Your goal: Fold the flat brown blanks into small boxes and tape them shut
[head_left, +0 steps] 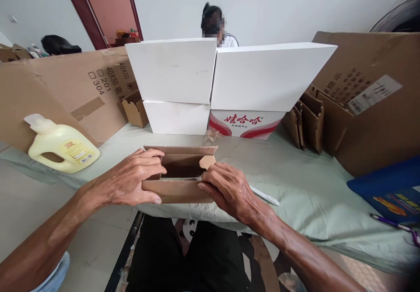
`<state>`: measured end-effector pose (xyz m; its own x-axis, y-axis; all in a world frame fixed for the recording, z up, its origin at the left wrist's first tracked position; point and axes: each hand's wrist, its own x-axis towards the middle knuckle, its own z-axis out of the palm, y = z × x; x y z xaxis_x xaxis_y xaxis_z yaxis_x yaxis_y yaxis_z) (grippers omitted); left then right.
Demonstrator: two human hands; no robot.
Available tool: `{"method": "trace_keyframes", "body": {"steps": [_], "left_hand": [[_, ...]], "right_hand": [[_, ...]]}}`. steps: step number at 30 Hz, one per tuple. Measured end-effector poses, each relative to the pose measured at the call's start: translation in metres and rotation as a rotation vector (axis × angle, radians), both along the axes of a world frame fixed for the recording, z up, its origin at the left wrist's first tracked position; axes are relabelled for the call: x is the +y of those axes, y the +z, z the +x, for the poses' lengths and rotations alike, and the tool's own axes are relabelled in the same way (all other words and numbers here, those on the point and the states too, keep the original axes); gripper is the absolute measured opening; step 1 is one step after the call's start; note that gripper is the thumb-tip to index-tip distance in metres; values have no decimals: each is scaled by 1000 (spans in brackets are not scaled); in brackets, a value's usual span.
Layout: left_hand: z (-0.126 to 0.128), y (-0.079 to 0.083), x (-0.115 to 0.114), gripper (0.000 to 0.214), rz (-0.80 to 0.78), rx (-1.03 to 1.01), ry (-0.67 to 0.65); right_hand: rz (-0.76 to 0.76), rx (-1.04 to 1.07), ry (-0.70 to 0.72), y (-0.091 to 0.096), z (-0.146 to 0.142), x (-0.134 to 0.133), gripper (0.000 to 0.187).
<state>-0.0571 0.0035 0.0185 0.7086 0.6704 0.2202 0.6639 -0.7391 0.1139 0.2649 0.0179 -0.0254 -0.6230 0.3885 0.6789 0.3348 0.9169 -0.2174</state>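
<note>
A small brown cardboard box (179, 192) stands open-topped at the near edge of the cloth-covered table, with its dark inside showing. My left hand (133, 176) grips its left end, thumb on the front wall and fingers over the rim. At the right end, my right hand (226, 185) is closed on the front corner, beside an upright side flap (207, 162). Some fingertips of this hand are hidden behind its knuckles. Just right of the right hand lies a white-handled tool (265, 196), partly covered by my hand and wrist.
White boxes (173, 71) are stacked behind. A yellow jug (67, 147) lies tilted at left, before a large carton (52, 95). Folded small cartons (311, 121) lean at right; a blue container (390, 191) and purple pen-like item (390, 223) sit nearer. A person (212, 23) is beyond.
</note>
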Motion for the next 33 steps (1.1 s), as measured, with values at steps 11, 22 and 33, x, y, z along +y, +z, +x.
{"method": "trace_keyframes", "body": {"steps": [11, 22, 33], "left_hand": [[-26, -5, -52, 52, 198, 5, 51], [-47, -45, -45, 48, 170, -272, 217], [-50, -60, -44, 50, 75, -370, 271]], "right_hand": [[-88, 13, 94, -2, 12, -23, 14], [-161, -311, 203, 31, 5, 5, 17], [-1, -18, 31, 6, 26, 9, 21]]}}
